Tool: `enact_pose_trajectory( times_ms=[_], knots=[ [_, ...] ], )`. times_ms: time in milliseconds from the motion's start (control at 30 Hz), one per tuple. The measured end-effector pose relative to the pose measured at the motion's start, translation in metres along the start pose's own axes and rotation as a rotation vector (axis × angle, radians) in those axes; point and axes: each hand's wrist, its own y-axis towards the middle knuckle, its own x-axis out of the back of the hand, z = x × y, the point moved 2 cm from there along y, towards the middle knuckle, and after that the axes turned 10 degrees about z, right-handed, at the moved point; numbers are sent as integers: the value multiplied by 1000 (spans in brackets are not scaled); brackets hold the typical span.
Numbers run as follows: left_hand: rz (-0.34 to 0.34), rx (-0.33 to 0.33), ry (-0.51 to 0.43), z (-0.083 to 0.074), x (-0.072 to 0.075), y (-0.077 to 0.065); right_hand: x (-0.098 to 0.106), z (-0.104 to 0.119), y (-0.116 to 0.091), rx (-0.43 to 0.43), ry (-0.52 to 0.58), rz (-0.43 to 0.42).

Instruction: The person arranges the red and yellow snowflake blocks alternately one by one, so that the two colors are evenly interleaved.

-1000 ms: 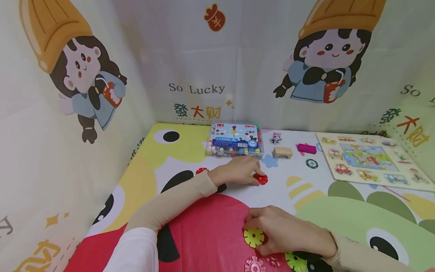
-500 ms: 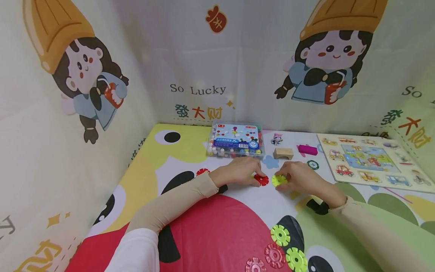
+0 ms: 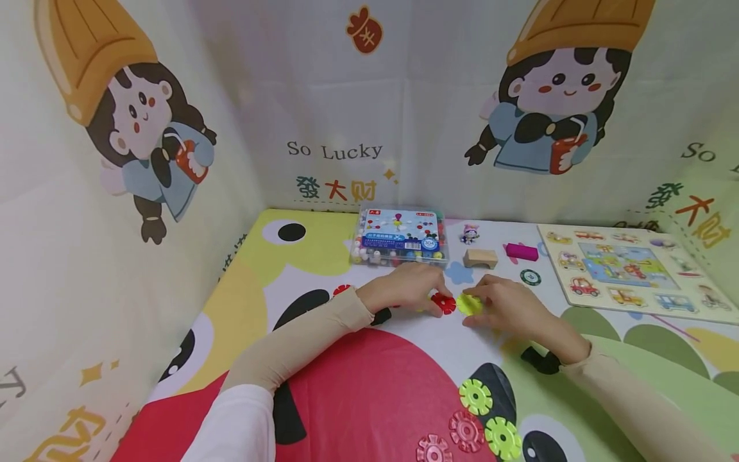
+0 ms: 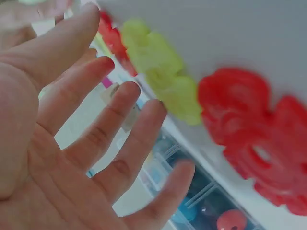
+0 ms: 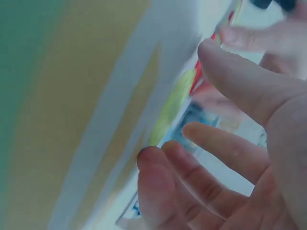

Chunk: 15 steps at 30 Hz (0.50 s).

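My left hand reaches over a row of slotted plastic snowflake discs, thumb and index fingertips at the edges of a red disc. Its fingers are spread and fairly straight in the left wrist view. Under this hand lies a yellow disc, mostly hidden from the head view, with another red disc at the row's left end. My right hand is beside a yellow-green disc right against the red one. Its thumb and fingertips stand apart around that disc, which lies flat between them in the right wrist view.
Nearer me lie loose discs, two yellow-green and two red. Behind the hands stand a clear box of beads, a small figurine, a wooden arch block, a magenta block, a round chip and a puzzle board.
My right hand carried the yellow-green disc from the near pile up to the row. It then slid left against the red disc, and the fingers loosened. The left hand stayed put.
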Motion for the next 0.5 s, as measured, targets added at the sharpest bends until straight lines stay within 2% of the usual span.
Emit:
enact_pose_trajectory(
  times_ms=[67,133,367,500],
  knots=[
    [-2,5,-6,-3,2,4,-1,12,-11,24,0,6],
    [-3,2,11,-7,4,9,-2,29,-25,88,15,45],
    [42,-28,40,-22,1,30,-24,89,-77,344,39,287],
    [43,7,41,-25,2,35,-38,109,-90,469,-20,282]
  ],
)
